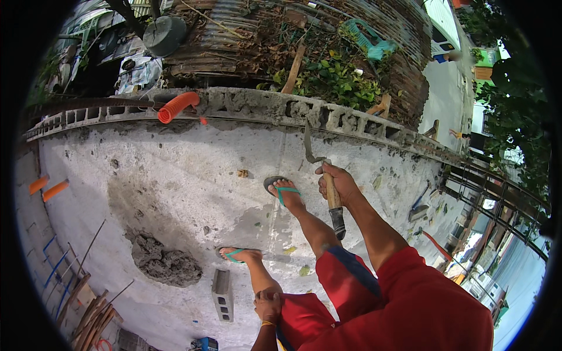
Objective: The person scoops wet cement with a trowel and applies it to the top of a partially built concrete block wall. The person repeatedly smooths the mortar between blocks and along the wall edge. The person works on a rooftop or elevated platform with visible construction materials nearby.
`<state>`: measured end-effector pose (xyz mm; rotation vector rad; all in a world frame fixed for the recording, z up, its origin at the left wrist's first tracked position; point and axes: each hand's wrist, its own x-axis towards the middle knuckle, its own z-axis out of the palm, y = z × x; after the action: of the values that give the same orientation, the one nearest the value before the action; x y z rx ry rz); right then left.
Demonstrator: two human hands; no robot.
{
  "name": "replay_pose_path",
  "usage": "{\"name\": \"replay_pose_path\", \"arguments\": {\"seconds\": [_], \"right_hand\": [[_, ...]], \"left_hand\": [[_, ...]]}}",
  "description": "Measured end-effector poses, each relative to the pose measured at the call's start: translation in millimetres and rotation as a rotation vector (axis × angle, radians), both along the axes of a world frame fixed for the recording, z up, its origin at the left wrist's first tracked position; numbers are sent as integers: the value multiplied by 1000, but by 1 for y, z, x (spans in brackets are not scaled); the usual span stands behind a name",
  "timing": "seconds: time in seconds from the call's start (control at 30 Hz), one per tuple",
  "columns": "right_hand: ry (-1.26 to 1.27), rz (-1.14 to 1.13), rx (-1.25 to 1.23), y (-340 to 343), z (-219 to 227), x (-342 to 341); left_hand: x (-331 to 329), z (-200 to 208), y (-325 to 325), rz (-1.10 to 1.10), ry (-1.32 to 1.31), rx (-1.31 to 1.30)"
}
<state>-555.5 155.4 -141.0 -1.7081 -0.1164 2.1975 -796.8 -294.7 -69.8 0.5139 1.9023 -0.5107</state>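
Observation:
My right hand (338, 182) is closed round the wooden handle of a trowel (333, 196). The trowel's narrow, mortar-smeared blade points away from me, its tip by the near side of a low hollow-block wall (257, 102). Wet mortar fills some of the wall's block cavities, while others are open. My left hand (267, 305) rests on my left knee with nothing in it, fingers laid over the leg. A heap of wet grey mortar (164, 260) lies on the concrete floor to the left, and a loose hollow block (222, 295) stands near my left foot.
An orange corrugated pipe (178, 106) sticks out of the wall top. Beyond are rusty roofing sheets (234, 35), plants (336, 79) and a grey bucket (164, 36). Wood strips (96, 319) and rods lie at lower left. A long-handled tool (419, 205) lies at right.

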Motion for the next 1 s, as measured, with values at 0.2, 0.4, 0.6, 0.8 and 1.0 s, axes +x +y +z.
{"name": "replay_pose_path", "arguments": {"seconds": [0.2,0.4,0.6,0.8,1.0], "right_hand": [[-179,18,-7,1,8,23],[-212,-110,4,-9,11,-4],[-67,-135,37,39,-4,-118],[-7,308,92,52,-7,-170],[50,123,96,65,-15,-195]], "left_hand": [[-9,-2,-7,1,16,49],[-10,0,-4,23,15,24],[-9,0,-7,-1,-8,-16],[-6,1,-4,22,-16,-32],[-8,5,6,57,-14,-48]]}}
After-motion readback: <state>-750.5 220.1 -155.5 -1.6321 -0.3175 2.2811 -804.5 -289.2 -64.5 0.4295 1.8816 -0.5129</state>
